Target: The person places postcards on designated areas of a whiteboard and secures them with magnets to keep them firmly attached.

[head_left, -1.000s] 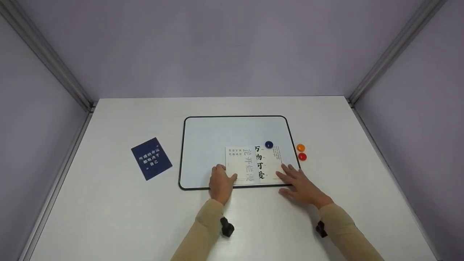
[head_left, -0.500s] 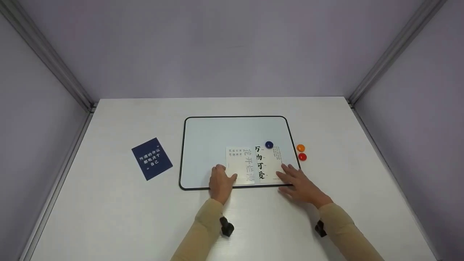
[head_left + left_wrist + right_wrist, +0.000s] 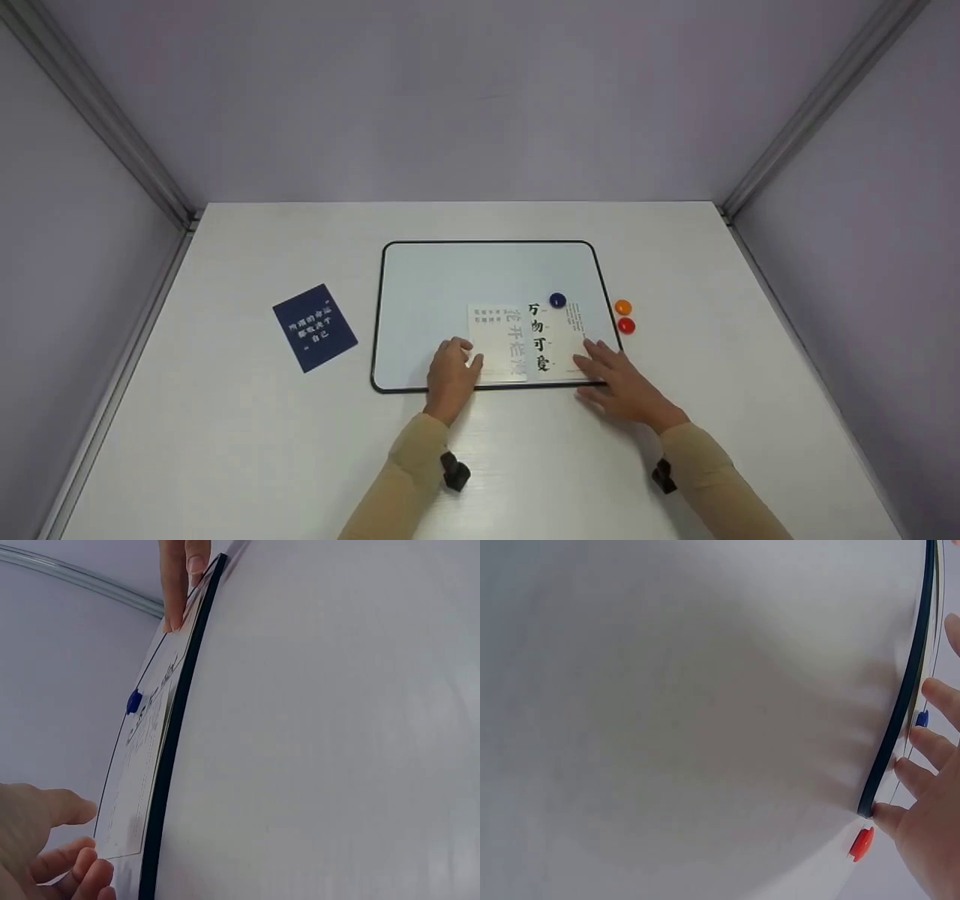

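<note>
— What is seen at the far left?
— A blue card (image 3: 315, 328) is laid on the table (image 3: 225, 450), its long axis tilted, the far end leaned left; its writing is slanted upward to the right.

— And next?
— The board (image 3: 427, 289) is placed with its long axis across the table. On its near right part the grey-lettered card (image 3: 499, 341) is laid, long axis run from near to far. At that card's near left corner the left hand (image 3: 451, 375) is held, thumb and fingers parted and lightly bent, nothing gripped; whether the card is touched cannot be told for sure.

— Further right?
— The black-lettered card (image 3: 556, 349) is pointed the same way, a blue magnet (image 3: 557, 301) set at its far edge. Its near right corner is covered by the right hand (image 3: 626, 386), fingers spread wide. Past the board, an orange magnet (image 3: 623, 307) and a red magnet (image 3: 626, 326) are lined up, the orange one farther off.

— What is added by the wrists?
— The gap between left thumb and fingertips is shown side-on by the left wrist view. The red magnet is caught by the right wrist view; the orange magnet and blue card are shown by the head view alone.
</note>
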### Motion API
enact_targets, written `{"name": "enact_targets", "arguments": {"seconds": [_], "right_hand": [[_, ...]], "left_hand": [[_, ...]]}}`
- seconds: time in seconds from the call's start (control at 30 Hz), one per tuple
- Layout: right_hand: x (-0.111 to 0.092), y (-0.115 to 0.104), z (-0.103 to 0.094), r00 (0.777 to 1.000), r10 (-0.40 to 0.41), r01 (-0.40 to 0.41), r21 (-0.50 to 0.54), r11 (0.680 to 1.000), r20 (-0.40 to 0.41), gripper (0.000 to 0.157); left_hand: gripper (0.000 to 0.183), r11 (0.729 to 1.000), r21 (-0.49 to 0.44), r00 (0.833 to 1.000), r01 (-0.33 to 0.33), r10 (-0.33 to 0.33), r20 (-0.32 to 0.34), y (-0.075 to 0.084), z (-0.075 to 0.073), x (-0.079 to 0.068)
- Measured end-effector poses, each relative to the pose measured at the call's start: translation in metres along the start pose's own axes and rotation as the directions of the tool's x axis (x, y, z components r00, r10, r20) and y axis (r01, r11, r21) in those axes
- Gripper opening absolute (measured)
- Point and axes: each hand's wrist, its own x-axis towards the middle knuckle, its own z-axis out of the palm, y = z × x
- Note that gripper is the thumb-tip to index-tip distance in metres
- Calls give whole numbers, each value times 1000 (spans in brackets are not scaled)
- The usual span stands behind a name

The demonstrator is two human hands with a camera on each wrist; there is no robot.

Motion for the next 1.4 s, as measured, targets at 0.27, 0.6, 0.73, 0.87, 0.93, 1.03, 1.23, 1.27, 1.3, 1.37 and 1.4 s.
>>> {"name": "enact_targets", "arguments": {"seconds": [0.27, 0.6, 0.73, 0.87, 0.93, 1.03, 1.23, 1.27, 1.3, 1.37, 1.4], "right_hand": [[-1, -3, -3, 1000, 16, -15, 23, 1000, -25, 57], [0, -1, -5, 994, 11, -13, -16, 1000, -111, 49], [1, -1, -7, 991, 36, -37, -2, 999, -130, 50], [1, 0, -8, 986, 52, -51, 6, 999, -155, 50], [1, 0, -9, 984, 60, -61, 2, 998, -170, 48], [2, 1, -9, 980, 74, -75, -1, 997, -186, 47], [4, 4, -11, 972, 104, -104, 12, 995, -211, 45], [4, 5, -11, 970, 107, -106, 18, 994, -218, 45], [4, 6, -11, 968, 110, -108, 23, 994, -226, 44], [5, 7, -12, 964, 118, -113, 36, 993, -240, 42], [5, 7, -12, 961, 122, -115, 45, 992, -246, 42]], "left_hand": [[15, 968, 176, 983, -179, 181, 6, -5, -5, -1], [25, 845, 358, 917, -397, 380, 121, -8, -13, -2], [32, 775, 402, 873, -487, 445, 201, -11, -16, -3], [40, 714, 426, 831, -556, 478, 284, -13, -19, -4], [44, 696, 429, 817, -576, 477, 324, -13, -20, -5], [49, 688, 420, 804, -592, 464, 372, -14, -22, -5], [54, 700, 408, 797, -586, 408, 445, -16, -21, -6], [54, 700, 407, 795, -587, 402, 454, -17, -21, -6], [55, 702, 403, 792, -588, 399, 461, -16, -21, -6], [55, 703, 398, 788, -590, 394, 473, -16, -22, -7], [55, 703, 396, 786, -591, 392, 478, -16, -23, -7]]}}
